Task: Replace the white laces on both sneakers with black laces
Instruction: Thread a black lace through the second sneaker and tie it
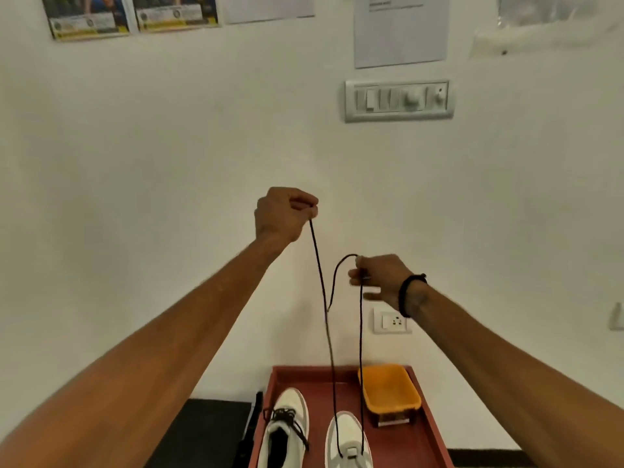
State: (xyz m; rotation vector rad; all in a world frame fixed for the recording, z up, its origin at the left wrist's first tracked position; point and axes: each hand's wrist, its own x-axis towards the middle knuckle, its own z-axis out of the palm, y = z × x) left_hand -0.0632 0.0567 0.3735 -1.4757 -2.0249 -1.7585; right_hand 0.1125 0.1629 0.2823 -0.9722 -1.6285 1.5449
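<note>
both hands (285, 212) (380, 278) pinch the black lace (361, 349) ends up high, probably best to even them out before threading the right sneaker (349, 440).

A thin, matt black lace (361, 332) of woven cord hangs taut over the white sneaker (349, 440), whose smooth upper carries grey panels. The orange tub (390, 388) looks like smooth, slightly shiny plastic, sitting in a matt reddish-brown tray (429, 420). Glossy printed posters (131, 15) and plain matt paper (400, 32) hang on the smooth painted wall (169, 130).
</note>
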